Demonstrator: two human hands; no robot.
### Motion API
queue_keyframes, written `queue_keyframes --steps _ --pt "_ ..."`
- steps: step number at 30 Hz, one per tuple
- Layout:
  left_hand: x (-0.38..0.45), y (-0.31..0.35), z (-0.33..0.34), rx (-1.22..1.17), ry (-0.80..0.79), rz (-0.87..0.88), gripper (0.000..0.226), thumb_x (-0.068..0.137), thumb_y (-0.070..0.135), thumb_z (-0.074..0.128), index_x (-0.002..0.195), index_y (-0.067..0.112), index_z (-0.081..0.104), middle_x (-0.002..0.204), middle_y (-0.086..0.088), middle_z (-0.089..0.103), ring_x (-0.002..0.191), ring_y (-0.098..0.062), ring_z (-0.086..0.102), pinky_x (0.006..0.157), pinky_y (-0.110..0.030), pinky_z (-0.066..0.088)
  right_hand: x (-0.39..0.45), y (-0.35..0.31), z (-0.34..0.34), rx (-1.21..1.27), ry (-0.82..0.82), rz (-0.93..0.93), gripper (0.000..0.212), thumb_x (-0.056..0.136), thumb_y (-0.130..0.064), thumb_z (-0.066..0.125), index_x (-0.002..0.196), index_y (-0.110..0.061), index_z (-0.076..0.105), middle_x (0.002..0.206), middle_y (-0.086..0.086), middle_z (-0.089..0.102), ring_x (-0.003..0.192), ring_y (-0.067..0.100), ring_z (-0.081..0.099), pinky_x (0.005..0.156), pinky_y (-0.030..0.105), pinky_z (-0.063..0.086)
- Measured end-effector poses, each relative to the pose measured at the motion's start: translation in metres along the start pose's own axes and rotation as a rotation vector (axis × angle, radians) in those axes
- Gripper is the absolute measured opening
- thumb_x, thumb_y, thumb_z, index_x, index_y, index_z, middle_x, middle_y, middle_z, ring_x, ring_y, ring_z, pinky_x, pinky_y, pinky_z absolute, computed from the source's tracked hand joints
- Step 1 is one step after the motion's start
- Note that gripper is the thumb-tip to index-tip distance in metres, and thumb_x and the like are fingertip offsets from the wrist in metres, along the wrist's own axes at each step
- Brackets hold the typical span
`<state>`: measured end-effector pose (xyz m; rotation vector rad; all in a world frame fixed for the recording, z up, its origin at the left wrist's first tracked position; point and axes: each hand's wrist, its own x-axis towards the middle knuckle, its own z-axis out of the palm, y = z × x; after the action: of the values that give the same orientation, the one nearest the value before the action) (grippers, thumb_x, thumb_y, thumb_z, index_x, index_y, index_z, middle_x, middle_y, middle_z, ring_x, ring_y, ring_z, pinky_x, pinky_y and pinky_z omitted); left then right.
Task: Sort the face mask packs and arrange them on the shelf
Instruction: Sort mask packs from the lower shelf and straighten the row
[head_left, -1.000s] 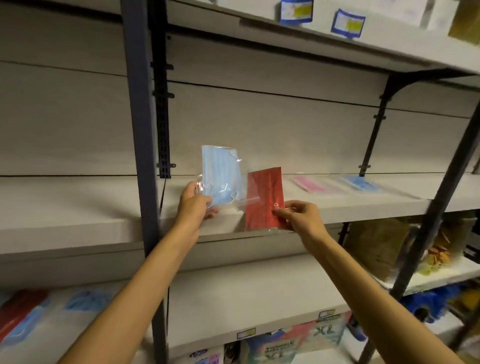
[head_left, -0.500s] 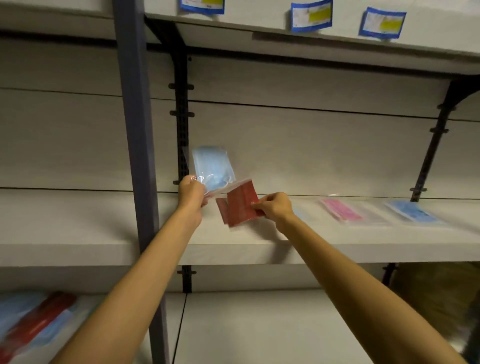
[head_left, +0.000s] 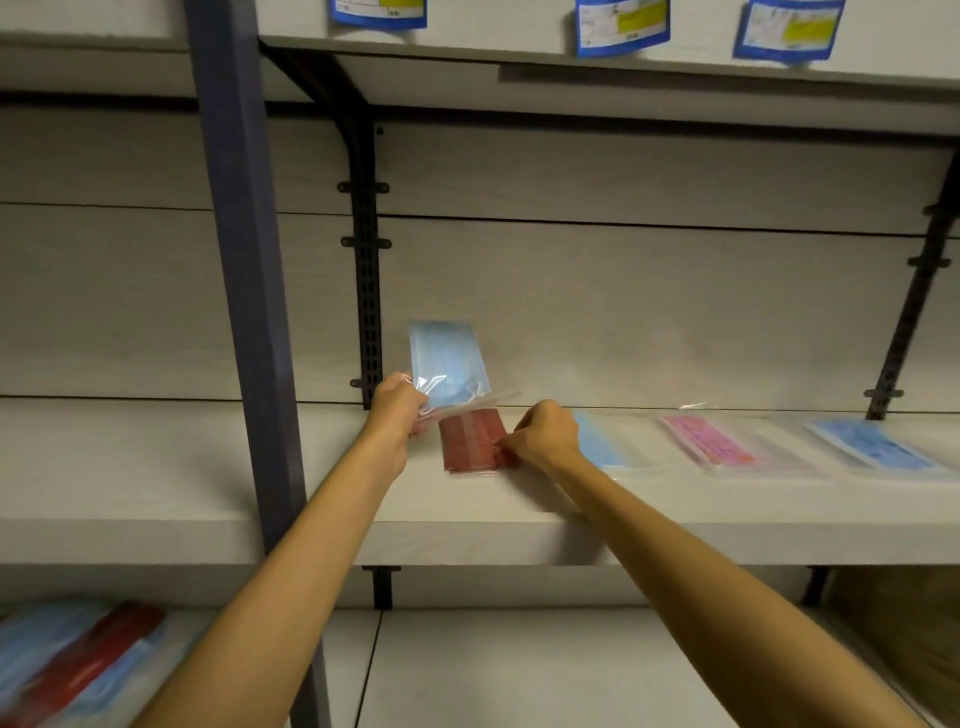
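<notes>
Pinching red pack (head_left: 472, 441), right hand (head_left: 545, 436) fingers curled, tips hidden; left hand (head_left: 397, 415) grips blue pack (head_left: 448, 364).

- Three blue-bordered shelf labels hang on the front edge of the top shelf (head_left: 519, 47): a left label (head_left: 379, 11), a middle label (head_left: 621, 26) and a right label (head_left: 787, 28).
- Each label has a white field and a yellow patch; its small print is too blurred to read.
- No text, brand or number can be read on the mask packs or anywhere else.
</notes>
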<state>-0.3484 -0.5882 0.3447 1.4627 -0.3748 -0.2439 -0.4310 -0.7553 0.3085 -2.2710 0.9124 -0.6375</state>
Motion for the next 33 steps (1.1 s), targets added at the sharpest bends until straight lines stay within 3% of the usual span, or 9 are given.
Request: queue_keyframes --steps 4,8,11,13,15,17,22,27,33 --pt "0.001 -0.002 0.024 0.01 -0.084 -0.03 0.032 0.088 -0.011 0.04 0.077 0.019 0.045 0.082 -0.002 0.053 0.074 -0.017 0.051 0.059 -0.026 0.039 0.015 0.02 -0.033 -0.023 0.072 -0.06 0.012 0.078 -0.015 0.07 0.087 -0.012 0.077 0.092 0.009 0.076 0.089 0.03 0.068 0.068 0.026 0.045" --pt "-0.005 -0.003 0.063 0.043 -0.182 -0.077 0.028 0.091 -0.006 0.041 0.086 0.018 0.053 0.083 -0.003 0.059 0.073 -0.018 0.056 0.059 -0.026 0.042 0.022 0.048 -0.073 -0.043 0.153 -0.091 0.029 0.08 -0.008 0.054 0.093 -0.017 0.078 0.098 0.004 0.076 0.091 0.028 0.067 0.075 0.03 0.053" --pt "-0.01 -0.009 0.093 0.171 -0.206 -0.08 0.023 0.083 0.002 0.045 0.093 0.018 0.057 0.098 -0.007 0.061 0.085 -0.024 0.059 0.067 -0.031 0.049 0.024 0.066 -0.095 -0.034 0.198 -0.081 0.031 0.08 -0.007 0.051 0.094 -0.016 0.078 0.098 0.002 0.075 0.093 0.028 0.065 0.074 0.028 0.048" --pt "-0.014 -0.012 0.112 0.258 -0.231 -0.082 0.021 0.086 0.0 0.046 0.096 0.016 0.055 0.092 -0.008 0.056 0.08 -0.024 0.054 0.07 -0.031 0.048 0.025 0.076 -0.104 -0.025 0.212 -0.08 0.03 0.081 -0.008 0.052 0.093 -0.017 0.078 0.098 0.003 0.075 0.092 0.028 0.065 0.074 0.028 0.048" --pt "-0.018 -0.014 0.129 0.338 -0.251 -0.074 0.015 0.088 -0.003 0.048 0.088 0.013 0.051 0.077 -0.006 0.048 0.067 -0.021 0.046 0.054 -0.018 0.039 0.023 0.086 -0.111 -0.015 0.212 -0.073 0.027 0.082 -0.01 0.054 0.092 -0.018 0.078 0.096 0.003 0.076 0.09 0.027 0.066 0.073 0.028 0.05" --pt "-0.021 -0.019 0.142 0.417 -0.244 -0.044 0.012 0.085 -0.002 0.054 0.089 0.008 0.049 0.08 -0.009 0.05 0.071 -0.023 0.048 0.045 -0.019 0.031 0.02 0.095 -0.117 0.001 0.198 -0.075 0.024 0.082 -0.011 0.055 0.09 -0.016 0.078 0.092 0.002 0.075 0.087 0.026 0.066 0.07 0.028 0.05" --pt "-0.029 -0.031 0.162 0.703 -0.189 0.038 0.039 0.083 0.005 0.06 0.121 0.002 0.052 0.12 -0.014 0.055 0.112 -0.033 0.058 0.078 -0.033 0.05 0.019 0.109 -0.127 0.21 0.126 -0.049 0.016 0.08 -0.012 0.061 0.079 -0.013 0.076 0.08 0.005 0.075 0.082 0.029 0.071 0.074 0.041 0.058" --pt "-0.036 -0.039 0.165 1.089 -0.102 0.216 0.05 0.081 0.016 0.059 0.13 0.008 0.049 0.132 -0.015 0.05 0.121 -0.036 0.049 0.096 -0.04 0.046 0.015 0.115 -0.127 0.184 0.089 -0.09 0.014 0.08 -0.017 0.061 0.079 -0.013 0.075 0.079 0.006 0.075 0.082 0.028 0.07 0.077 0.044 0.06" --pt "-0.044 -0.044 0.162 1.139 -0.201 0.341 0.027 0.091 0.019 0.052 0.108 0.024 0.071 0.123 -0.004 0.066 0.117 -0.029 0.057 0.094 -0.035 0.046 0.004 0.122 -0.126 0.106 0.004 -0.157 0.02 0.082 -0.012 0.057 0.088 -0.002 0.073 0.086 0.017 0.073 0.088 0.035 0.068 0.075 0.042 0.056"
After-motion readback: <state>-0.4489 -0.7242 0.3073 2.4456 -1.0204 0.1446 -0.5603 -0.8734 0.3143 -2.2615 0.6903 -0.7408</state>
